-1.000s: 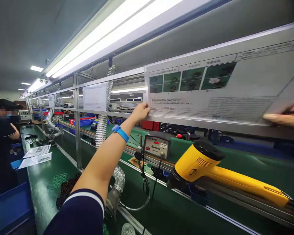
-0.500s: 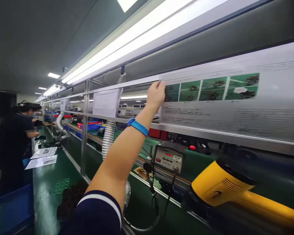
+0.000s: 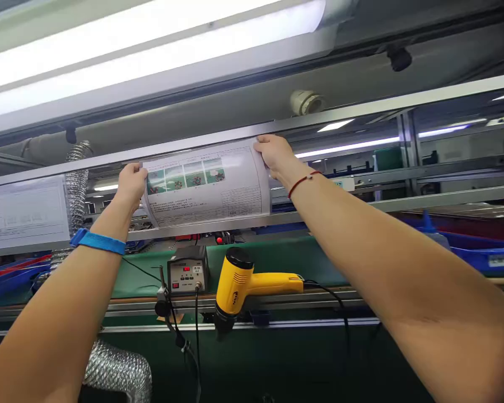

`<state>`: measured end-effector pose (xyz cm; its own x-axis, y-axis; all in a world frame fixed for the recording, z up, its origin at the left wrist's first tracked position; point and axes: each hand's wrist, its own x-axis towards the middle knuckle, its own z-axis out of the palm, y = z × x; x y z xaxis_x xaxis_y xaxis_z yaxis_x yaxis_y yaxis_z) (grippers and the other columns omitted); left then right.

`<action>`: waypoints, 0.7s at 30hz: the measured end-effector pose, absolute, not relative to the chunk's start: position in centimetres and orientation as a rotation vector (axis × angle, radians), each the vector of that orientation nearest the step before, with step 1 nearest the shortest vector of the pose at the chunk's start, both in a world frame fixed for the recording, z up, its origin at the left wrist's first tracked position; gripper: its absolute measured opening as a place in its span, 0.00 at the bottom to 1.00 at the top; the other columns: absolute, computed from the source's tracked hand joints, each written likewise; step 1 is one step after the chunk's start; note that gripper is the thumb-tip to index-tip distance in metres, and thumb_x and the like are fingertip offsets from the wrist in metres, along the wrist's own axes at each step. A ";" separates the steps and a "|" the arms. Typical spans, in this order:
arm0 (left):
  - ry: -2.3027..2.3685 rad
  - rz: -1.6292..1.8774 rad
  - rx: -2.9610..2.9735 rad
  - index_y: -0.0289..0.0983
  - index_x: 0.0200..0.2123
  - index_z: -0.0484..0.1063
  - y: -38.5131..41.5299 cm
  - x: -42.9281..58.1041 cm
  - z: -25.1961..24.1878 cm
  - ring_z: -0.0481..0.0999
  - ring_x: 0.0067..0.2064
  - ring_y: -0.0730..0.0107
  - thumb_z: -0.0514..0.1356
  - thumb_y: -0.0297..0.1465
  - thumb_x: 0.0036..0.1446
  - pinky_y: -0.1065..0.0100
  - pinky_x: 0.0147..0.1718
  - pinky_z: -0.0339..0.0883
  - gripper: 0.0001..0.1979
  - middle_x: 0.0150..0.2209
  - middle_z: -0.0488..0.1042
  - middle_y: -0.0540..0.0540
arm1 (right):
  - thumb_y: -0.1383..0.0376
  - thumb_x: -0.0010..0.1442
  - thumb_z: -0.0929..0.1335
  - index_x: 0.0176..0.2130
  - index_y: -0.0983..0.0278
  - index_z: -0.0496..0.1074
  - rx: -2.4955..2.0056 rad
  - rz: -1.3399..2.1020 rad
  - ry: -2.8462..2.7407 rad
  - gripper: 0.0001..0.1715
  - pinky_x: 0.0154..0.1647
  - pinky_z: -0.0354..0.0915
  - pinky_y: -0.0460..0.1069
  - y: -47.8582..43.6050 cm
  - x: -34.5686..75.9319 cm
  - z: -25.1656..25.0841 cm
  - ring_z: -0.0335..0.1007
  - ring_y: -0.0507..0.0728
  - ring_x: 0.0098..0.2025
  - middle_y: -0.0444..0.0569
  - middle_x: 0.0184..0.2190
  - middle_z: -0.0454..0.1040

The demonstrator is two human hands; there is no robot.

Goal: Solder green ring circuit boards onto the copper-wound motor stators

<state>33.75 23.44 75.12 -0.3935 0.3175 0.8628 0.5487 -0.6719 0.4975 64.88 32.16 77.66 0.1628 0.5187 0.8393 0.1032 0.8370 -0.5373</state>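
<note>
A laminated instruction sheet (image 3: 218, 190) with small green photos bows outward between two metal rails, the upper rail (image 3: 361, 109) and the lower rail (image 3: 403, 202). My left hand (image 3: 131, 183), with a blue wrist strap, grips the sheet's left edge. My right hand (image 3: 275, 154), with a thin red string on the wrist, pinches the sheet's top right corner just under the upper rail. Both arms reach up and forward.
Under the sheet a yellow heat gun (image 3: 243, 282) and a grey soldering station (image 3: 187, 274) sit on a green belt (image 3: 311, 257). A ribbed silver duct (image 3: 78, 184) hangs at left beside another posted sheet (image 3: 27, 210). Blue bins (image 3: 483, 252) stand right. A strip light (image 3: 151, 39) runs overhead.
The view has swung from along the line to facing the sheet head-on. My left hand moved to the sheet's left edge, my right hand now holds its top right corner, and the sheet bows.
</note>
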 end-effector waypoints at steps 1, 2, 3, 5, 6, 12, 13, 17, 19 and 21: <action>-1.181 -2.214 -1.624 0.31 0.40 0.69 23.5 33.8 75.2 0.69 0.37 0.69 0.57 0.27 0.54 0.63 0.40 0.64 0.09 0.34 0.73 0.48 | 0.75 0.56 0.63 0.33 0.69 0.70 -0.538 0.324 -1.385 0.06 0.29 0.61 0.48 32.1 64.8 77.7 0.61 0.50 0.25 0.43 0.24 0.66; -1.170 -2.231 -1.621 0.32 0.40 0.69 23.6 33.9 75.2 0.70 0.37 0.69 0.57 0.27 0.54 0.64 0.39 0.64 0.09 0.34 0.73 0.48 | 0.75 0.56 0.63 0.33 0.68 0.69 -0.538 0.329 -1.374 0.06 0.29 0.61 0.48 32.1 64.9 77.7 0.61 0.50 0.25 0.43 0.24 0.66; -1.158 -2.246 -1.622 0.33 0.40 0.69 23.7 34.1 75.3 0.70 0.36 0.70 0.58 0.27 0.54 0.64 0.39 0.64 0.09 0.34 0.73 0.48 | 0.74 0.56 0.64 0.32 0.69 0.69 -0.544 0.333 -1.362 0.05 0.29 0.61 0.48 32.1 65.0 77.7 0.61 0.50 0.25 0.44 0.24 0.66; -1.138 -2.271 -1.631 0.33 0.40 0.69 23.9 34.6 75.6 0.69 0.35 0.71 0.58 0.28 0.54 0.64 0.38 0.65 0.09 0.33 0.72 0.48 | 0.74 0.56 0.64 0.33 0.69 0.69 -0.562 0.334 -1.335 0.05 0.28 0.60 0.48 32.1 65.3 77.7 0.60 0.50 0.24 0.44 0.24 0.66; -1.133 -2.278 -1.635 0.33 0.40 0.69 24.1 35.0 75.7 0.69 0.35 0.71 0.58 0.28 0.54 0.65 0.39 0.65 0.09 0.33 0.72 0.48 | 0.74 0.56 0.64 0.34 0.70 0.70 -0.570 0.331 -1.321 0.06 0.28 0.60 0.48 32.1 65.6 77.7 0.60 0.50 0.24 0.44 0.25 0.67; -1.174 -2.276 -1.748 0.32 0.42 0.68 26.4 38.8 76.0 0.71 0.32 0.72 0.53 0.28 0.57 0.65 0.36 0.67 0.10 0.34 0.73 0.46 | 0.71 0.62 0.64 0.42 0.78 0.70 -0.627 0.272 -1.241 0.12 0.33 0.61 0.48 32.8 69.9 77.1 0.62 0.47 0.28 0.51 0.33 0.73; -1.184 -2.262 -1.794 0.32 0.42 0.68 26.9 39.8 76.0 0.71 0.31 0.72 0.52 0.28 0.57 0.65 0.35 0.68 0.11 0.34 0.73 0.45 | 0.70 0.63 0.64 0.43 0.78 0.69 -0.646 0.253 -1.218 0.12 0.34 0.62 0.48 33.1 71.1 77.1 0.63 0.47 0.28 0.52 0.34 0.73; -1.165 -2.145 -2.017 0.32 0.45 0.69 28.8 44.3 75.8 0.75 0.35 0.67 0.48 0.28 0.60 0.61 0.38 0.68 0.14 0.38 0.75 0.40 | 0.63 0.66 0.62 0.42 0.74 0.71 -0.742 0.161 -1.136 0.16 0.35 0.66 0.49 33.4 76.4 77.3 0.69 0.48 0.30 0.50 0.35 0.74; -1.146 -2.054 -2.118 0.32 0.45 0.69 29.0 46.7 75.5 0.74 0.43 0.63 0.48 0.29 0.60 0.60 0.45 0.67 0.14 0.44 0.75 0.38 | 0.63 0.68 0.58 0.45 0.82 0.68 -0.772 0.085 -1.109 0.22 0.35 0.66 0.51 32.9 78.4 76.9 0.71 0.50 0.32 0.56 0.36 0.74; -1.186 -1.969 -2.180 0.32 0.47 0.68 28.7 48.6 74.9 0.71 0.52 0.58 0.52 0.32 0.60 0.58 0.52 0.62 0.15 0.51 0.72 0.36 | 0.63 0.68 0.57 0.47 0.78 0.68 -0.744 -0.070 -1.090 0.21 0.39 0.67 0.52 32.3 79.1 75.3 0.71 0.52 0.38 0.55 0.41 0.72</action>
